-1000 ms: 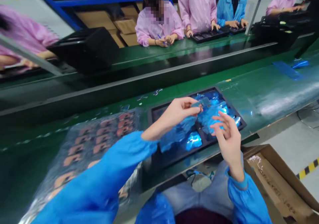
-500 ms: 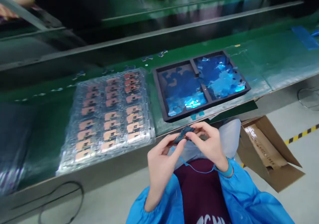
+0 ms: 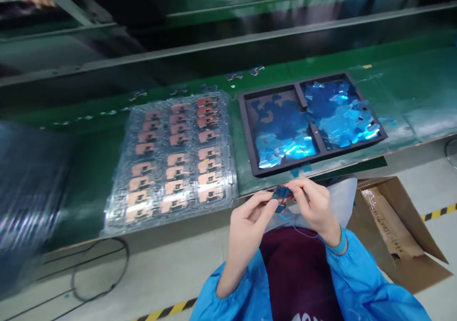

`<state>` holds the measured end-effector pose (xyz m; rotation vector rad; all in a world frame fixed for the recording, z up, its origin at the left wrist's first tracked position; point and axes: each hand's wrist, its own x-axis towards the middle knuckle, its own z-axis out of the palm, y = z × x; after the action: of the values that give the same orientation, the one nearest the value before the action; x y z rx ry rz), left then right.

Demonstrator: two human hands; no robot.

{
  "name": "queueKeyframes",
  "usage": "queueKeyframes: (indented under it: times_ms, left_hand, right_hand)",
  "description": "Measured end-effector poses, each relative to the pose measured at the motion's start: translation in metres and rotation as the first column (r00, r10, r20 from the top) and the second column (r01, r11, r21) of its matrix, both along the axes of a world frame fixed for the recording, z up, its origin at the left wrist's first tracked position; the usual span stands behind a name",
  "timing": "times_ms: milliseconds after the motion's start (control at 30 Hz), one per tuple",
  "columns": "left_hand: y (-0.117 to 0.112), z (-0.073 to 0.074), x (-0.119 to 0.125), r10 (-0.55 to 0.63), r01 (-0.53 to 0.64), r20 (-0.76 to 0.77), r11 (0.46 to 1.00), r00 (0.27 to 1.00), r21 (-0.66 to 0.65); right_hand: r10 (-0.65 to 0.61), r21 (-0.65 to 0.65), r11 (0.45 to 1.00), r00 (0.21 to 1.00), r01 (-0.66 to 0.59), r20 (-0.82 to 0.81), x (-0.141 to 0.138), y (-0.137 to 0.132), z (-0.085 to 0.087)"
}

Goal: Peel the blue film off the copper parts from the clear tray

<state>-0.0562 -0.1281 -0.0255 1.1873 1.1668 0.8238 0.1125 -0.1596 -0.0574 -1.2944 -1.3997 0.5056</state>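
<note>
My left hand [image 3: 250, 216] and my right hand [image 3: 314, 206] meet over my lap, just below the bench edge. Both pinch a small blue-filmed part [image 3: 282, 193] between their fingertips. Above them on the green bench sits a black two-compartment tray [image 3: 250, 140] filled with shiny blue film pieces [image 3: 335, 111]. To the left lies a clear blister tray [image 3: 171, 154] with rows of copper-coloured parts.
An open cardboard box [image 3: 396, 226] stands on the floor at my right. A cable loop [image 3: 96, 273] lies on the floor at left. A dark conveyor [image 3: 214, 31] runs behind the bench. Blurred trays are at the far left edge.
My hands came back from over the black tray down to my lap with the small part. The view dropped from the co-workers to the bench and floor.
</note>
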Motion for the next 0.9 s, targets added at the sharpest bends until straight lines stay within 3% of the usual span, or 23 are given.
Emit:
queueKeyframes:
  times_ms: [67, 167, 333, 567, 900]
  left_hand:
    - [0.005, -0.001, 0.003, 0.08, -0.08, 0.003, 0.996, 0.997, 0.036]
    - [0.009, -0.004, 0.006, 0.156, -0.156, -0.002, 0.985, 0.988, 0.07]
    - [0.017, -0.012, -0.001, 0.096, -0.096, 0.061, 0.995, 0.994, -0.003]
    - [0.022, -0.026, -0.009, 0.138, -0.078, 0.221, 0.963, 0.965, -0.26]
    - [0.038, -0.016, -0.001, 0.207, -0.033, 0.391, 0.912, 0.897, -0.408]
  right_hand:
    - [0.007, 0.017, 1.0, 0.998, -0.008, 0.056, 0.001, 0.008, 0.006]
    - [-0.089, 0.094, 0.993, 0.979, 0.073, 0.185, -0.001, 0.018, 0.015]
    - [-0.196, 0.204, 0.969, 0.933, 0.138, 0.301, -0.003, 0.035, 0.021]
    - [-0.162, 0.281, 0.958, 0.907, 0.051, 0.389, 0.002, 0.044, 0.015]
    - [0.008, 0.24, 0.952, 0.802, -0.188, 0.597, 0.009, 0.029, 0.004]
